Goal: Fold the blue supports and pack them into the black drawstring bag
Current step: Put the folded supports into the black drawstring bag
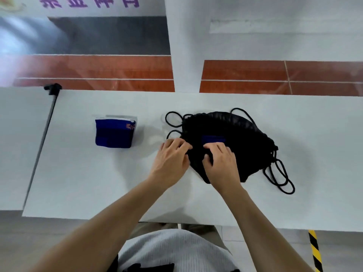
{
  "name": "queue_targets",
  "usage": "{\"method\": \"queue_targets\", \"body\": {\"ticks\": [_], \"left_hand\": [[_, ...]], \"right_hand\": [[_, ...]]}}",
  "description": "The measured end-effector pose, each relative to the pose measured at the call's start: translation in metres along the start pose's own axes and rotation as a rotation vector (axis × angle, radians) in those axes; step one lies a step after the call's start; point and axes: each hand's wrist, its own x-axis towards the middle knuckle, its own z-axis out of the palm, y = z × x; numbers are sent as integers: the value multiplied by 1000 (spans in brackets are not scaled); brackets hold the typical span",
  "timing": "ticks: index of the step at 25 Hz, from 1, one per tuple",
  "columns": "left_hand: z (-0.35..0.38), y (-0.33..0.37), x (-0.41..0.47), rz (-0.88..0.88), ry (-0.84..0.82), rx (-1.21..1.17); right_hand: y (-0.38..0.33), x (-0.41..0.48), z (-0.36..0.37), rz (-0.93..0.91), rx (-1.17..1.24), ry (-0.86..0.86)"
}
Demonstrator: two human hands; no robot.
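The black drawstring bag (237, 142) lies crumpled on the white table (88, 173), right of centre, its cords looping out on both sides. A strip of one blue support (213, 138) shows at the bag's opening, mostly hidden by black fabric. My left hand (170, 160) pinches the bag's near left edge. My right hand (221, 161) grips the bag's fabric just below the blue strip. A second blue support (114, 133), folded, with a white edge and red lettering, lies apart to the left.
A black clamp (52, 88) and a thin rod (42, 142) mark the seam to a second table on the left. Black cord loops (279, 177) trail off the bag toward the right. A yellow-black striped post (315, 250) stands below the table's near edge.
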Motion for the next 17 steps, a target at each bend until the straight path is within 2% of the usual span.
{"method": "queue_targets", "body": {"ticks": [5,11,14,17], "left_hand": [[-29,-63,-48,-169,-11,5],[-69,-150,-68,-309,-3,44],[-83,-195,-63,-345,-26,78],[-93,-233,-48,-433,-139,83]], "right_hand": [[-70,-1,32,-88,12,-73],[-150,20,84,-99,49,-174],[-183,38,108,-52,78,-215],[-205,59,127,28,60,-274]]}}
